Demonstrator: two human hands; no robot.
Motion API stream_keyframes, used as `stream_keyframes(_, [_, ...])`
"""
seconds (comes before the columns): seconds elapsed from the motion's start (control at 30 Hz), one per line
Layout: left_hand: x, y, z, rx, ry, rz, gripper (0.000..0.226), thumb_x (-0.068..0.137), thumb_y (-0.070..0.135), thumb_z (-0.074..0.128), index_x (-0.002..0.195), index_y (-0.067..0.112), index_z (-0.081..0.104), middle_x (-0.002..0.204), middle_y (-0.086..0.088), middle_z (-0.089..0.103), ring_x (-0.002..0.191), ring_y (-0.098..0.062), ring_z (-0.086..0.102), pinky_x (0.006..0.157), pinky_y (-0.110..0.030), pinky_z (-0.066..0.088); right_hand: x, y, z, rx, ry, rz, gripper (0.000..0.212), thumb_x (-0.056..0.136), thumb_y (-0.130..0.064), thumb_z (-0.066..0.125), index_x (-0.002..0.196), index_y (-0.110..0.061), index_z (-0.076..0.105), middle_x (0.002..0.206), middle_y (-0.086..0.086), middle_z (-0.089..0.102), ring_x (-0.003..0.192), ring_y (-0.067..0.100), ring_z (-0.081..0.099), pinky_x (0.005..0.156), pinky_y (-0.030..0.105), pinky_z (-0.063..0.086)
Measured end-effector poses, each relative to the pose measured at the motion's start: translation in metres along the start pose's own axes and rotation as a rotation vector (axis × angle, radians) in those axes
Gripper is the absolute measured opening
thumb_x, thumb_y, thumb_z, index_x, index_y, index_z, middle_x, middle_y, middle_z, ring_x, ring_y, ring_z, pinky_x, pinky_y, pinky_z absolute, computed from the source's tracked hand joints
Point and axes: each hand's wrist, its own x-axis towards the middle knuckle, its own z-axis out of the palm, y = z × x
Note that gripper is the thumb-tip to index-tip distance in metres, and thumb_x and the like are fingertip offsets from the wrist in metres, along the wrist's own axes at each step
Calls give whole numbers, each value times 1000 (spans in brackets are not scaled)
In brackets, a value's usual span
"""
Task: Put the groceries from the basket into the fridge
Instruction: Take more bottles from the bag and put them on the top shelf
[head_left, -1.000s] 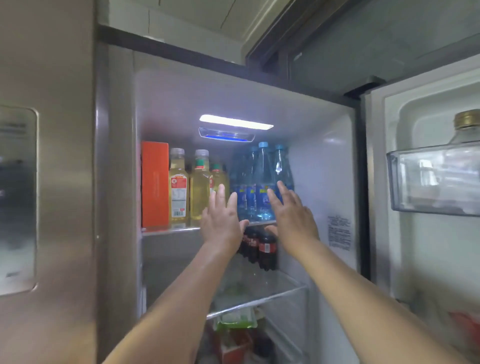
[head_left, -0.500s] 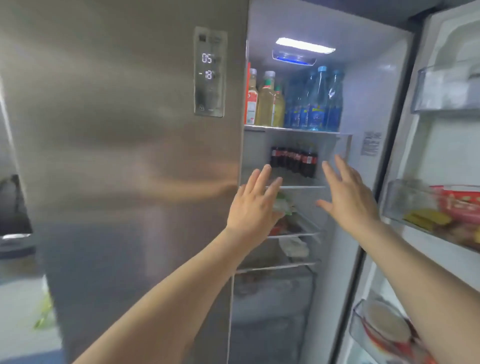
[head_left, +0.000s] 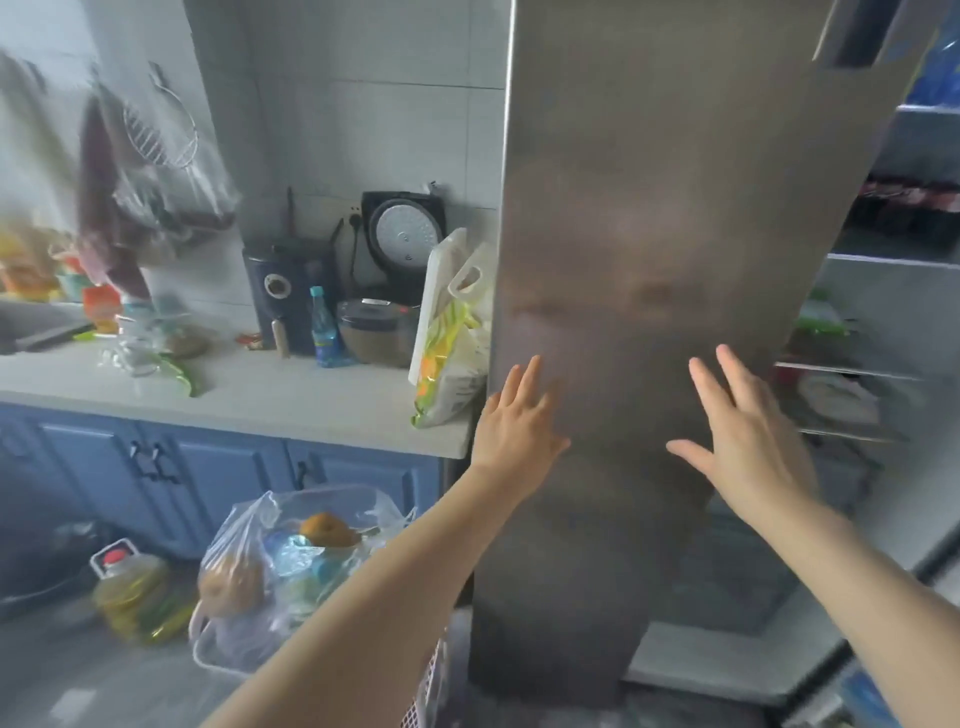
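Steel fridge door (head_left: 649, 260): left hand (head_left: 514, 421) and right hand (head_left: 748, 436) raised before it, fingers spread, holding nothing. Bagged groceries (head_left: 291, 566) (basket (head_left: 426, 691) partly hidden) on the floor, lower left.

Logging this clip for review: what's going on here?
A person stands at a fridge whose right side is open. Both the left hand and the right hand are raised, open and empty, in front of its closed steel door. A basket sits on the floor to the left, with a plastic bag of groceries waiting in it.
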Motion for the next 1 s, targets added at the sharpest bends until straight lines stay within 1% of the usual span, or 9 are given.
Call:
stream_keyframes(0.13, [-46,-93,-1,55,-118,-97,69,94,42,52,150,25,16,160,-2,-6,147,-25,-4,118,-42,14,-6,-98,40,54,-48,-55,93,69,-35,83,146,-14,35,157,11,22,133,37,37,91,50,49])
stream_keyframes(0.23, [-77,-169,-7,111,-221,-154,67,94,42,51,149,24,17,160,-1,-8,147,-23,-5,117,-41,14,-7,-171,69,110,-91,-65,93,72,-38,80,148,-16,30,158,8,18,136,35,34,97,50,47])
stream_keyframes(0.33, [-106,-241,-16,189,-296,-209,69,95,44,50,151,24,14,160,0,-11,147,-22,-6,117,-41,15,-10,-239,98,164,-140,-65,93,75,-39,77,150,-18,25,159,8,14,141,32,28,101,52,43])
stream_keyframes(0.47, [-134,-311,-24,230,-352,-268,70,93,47,51,150,25,17,160,-1,-8,147,-23,-3,116,-39,18,-15,-303,131,224,-191,-77,94,72,-38,80,148,-15,30,158,10,19,139,32,32,95,53,47])
stream_keyframes(0.57, [-142,-338,-22,221,-360,-282,70,92,48,51,150,25,19,160,-1,-5,147,-22,-1,116,-37,19,-18,-332,156,223,-245,-95,94,70,-39,82,147,-15,34,156,12,24,136,33,37,93,52,49])
stream_keyframes(0.67, [-142,-351,-11,198,-378,-288,70,93,47,50,151,25,17,160,-1,-8,148,-22,-3,116,-38,17,-21,-348,177,247,-278,-110,97,62,-37,87,143,-14,39,153,13,30,132,35,43,89,52,51])
stream_keyframes(0.8, [-135,-355,13,174,-411,-280,70,93,49,49,151,28,16,160,1,-10,147,-21,-6,117,-38,16,-19,-361,202,231,-319,-158,99,62,-38,87,144,-16,37,154,13,30,131,35,44,88,52,52])
stream_keyframes(0.9, [-127,-357,35,153,-403,-236,65,95,42,49,151,27,17,160,0,-8,148,-21,-5,116,-37,16,-15,-369,221,219,-339,-158,102,57,-41,89,143,-16,39,151,13,36,128,34,49,84,50,54])
stream_keyframes(1.0, [-122,-359,52,133,-439,-208,64,97,39,46,151,26,15,160,1,-10,147,-20,-7,117,-36,15,-15,-377,239,209,-347,-160,99,57,-40,89,141,-16,43,149,13,39,126,33,51,81,50,55])
